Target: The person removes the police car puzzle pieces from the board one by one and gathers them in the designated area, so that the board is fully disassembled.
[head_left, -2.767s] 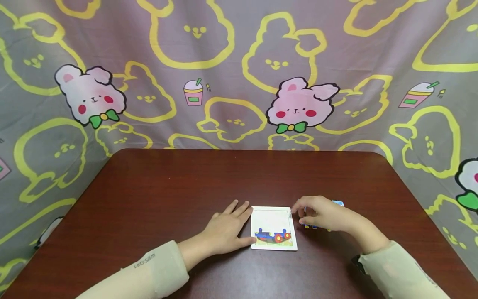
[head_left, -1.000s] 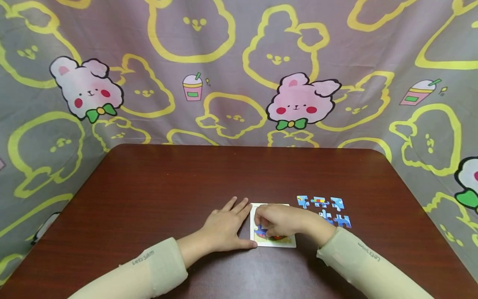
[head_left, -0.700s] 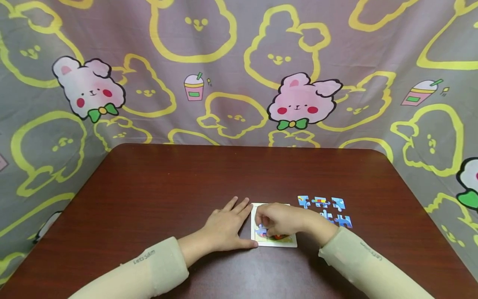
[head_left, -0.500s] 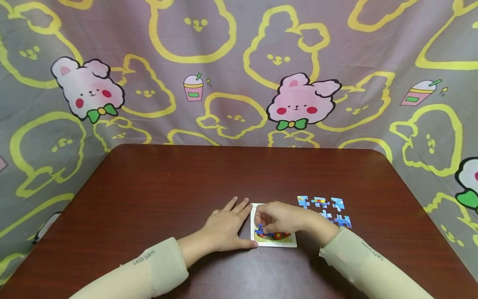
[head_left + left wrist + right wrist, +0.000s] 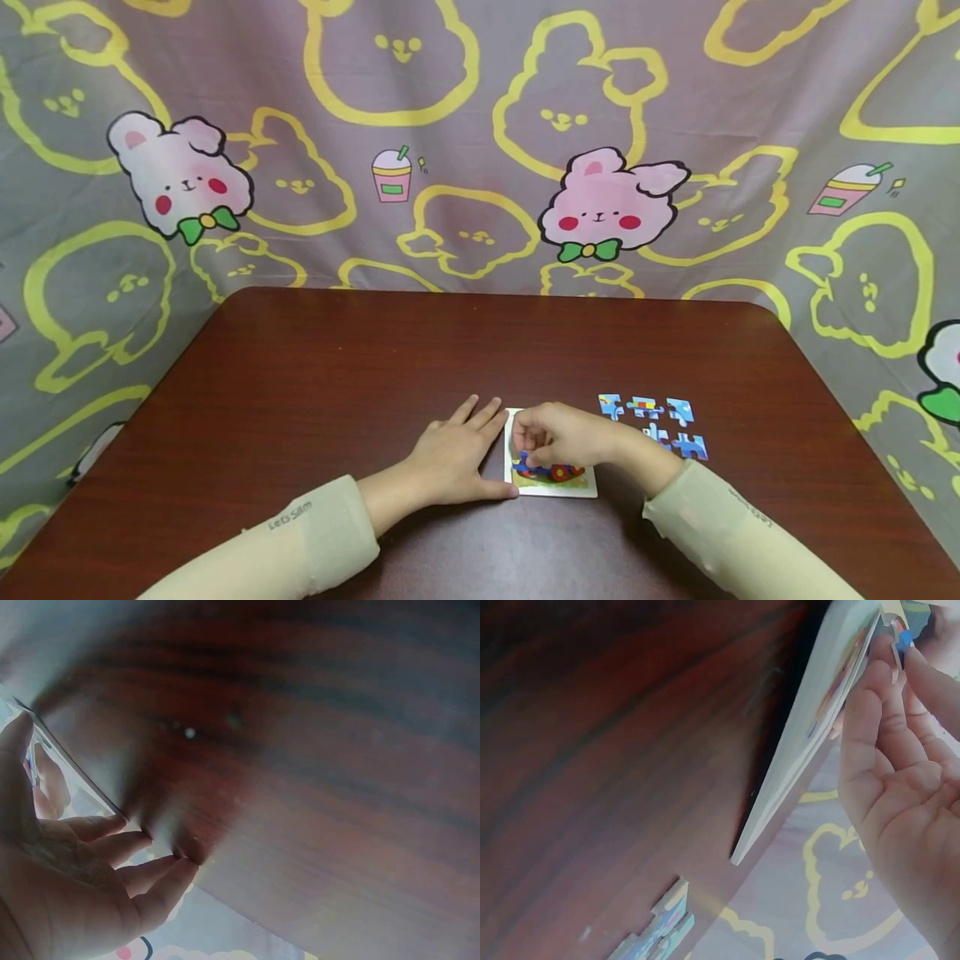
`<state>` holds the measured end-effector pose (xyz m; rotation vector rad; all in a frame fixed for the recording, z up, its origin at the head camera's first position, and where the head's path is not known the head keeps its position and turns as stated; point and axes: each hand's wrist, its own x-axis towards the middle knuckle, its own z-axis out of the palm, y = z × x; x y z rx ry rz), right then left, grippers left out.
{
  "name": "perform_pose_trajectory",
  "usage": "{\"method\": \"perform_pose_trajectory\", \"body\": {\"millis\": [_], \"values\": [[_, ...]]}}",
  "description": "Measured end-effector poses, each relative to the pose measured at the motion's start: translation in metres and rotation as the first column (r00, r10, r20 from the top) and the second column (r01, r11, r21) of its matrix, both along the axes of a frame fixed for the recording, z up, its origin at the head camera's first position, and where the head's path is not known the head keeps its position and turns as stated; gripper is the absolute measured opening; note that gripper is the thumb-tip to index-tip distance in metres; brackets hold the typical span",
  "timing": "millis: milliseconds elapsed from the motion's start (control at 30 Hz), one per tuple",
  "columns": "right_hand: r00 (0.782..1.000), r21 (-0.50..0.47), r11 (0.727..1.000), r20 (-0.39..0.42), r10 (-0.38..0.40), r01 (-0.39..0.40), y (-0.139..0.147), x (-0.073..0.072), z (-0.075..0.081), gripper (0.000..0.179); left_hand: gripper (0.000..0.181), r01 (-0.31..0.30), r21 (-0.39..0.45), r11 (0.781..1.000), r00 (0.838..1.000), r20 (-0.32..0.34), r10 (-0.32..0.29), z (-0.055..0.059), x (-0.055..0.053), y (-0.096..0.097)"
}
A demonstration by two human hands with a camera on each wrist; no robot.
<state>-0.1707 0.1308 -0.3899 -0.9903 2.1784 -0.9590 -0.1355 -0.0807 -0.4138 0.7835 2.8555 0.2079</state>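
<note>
A white puzzle tray (image 5: 587,490) lies on the table with joined pieces (image 5: 558,473) along its near part, showing a red and blue picture. My right hand (image 5: 566,435) is over the tray and pinches a blue puzzle piece (image 5: 904,639) between thumb and fingers, at the tray's left side. In the head view the fingers cover part of that piece and much of the tray's upper half. Flat on the table, my left hand (image 5: 450,462) has its fingers spread and its thumb and fingertips against the tray's left edge.
Several loose blue puzzle pieces (image 5: 647,407) lie on the table to the right of the tray, partly behind the right forearm. The brown table (image 5: 360,358) meets a patterned cloth (image 5: 465,100) at its far and side edges.
From the loose pieces on the right, my right hand has moved left over the tray. Its pinched piece has shifted and turned slightly near the joined row. The left hand has stayed put.
</note>
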Motion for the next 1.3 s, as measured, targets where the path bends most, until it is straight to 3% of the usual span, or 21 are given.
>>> {"method": "perform_pose_trajectory", "body": {"millis": [700,1300], "values": [[0.998,-0.065,0.998,-0.061,-0.014,0.010,0.019,-0.005,0.001,0.013,0.102,-0.002,0.003,1.000,1.000,0.001,0.002,0.000,0.001,0.002],[0.996,-0.081,0.993,0.031,-0.086,0.089,0.059,0.003,0.001,0.010,0.102,-0.009,-0.002,1.000,1.000,-0.001,0.009,-0.002,0.001,0.003]]}}
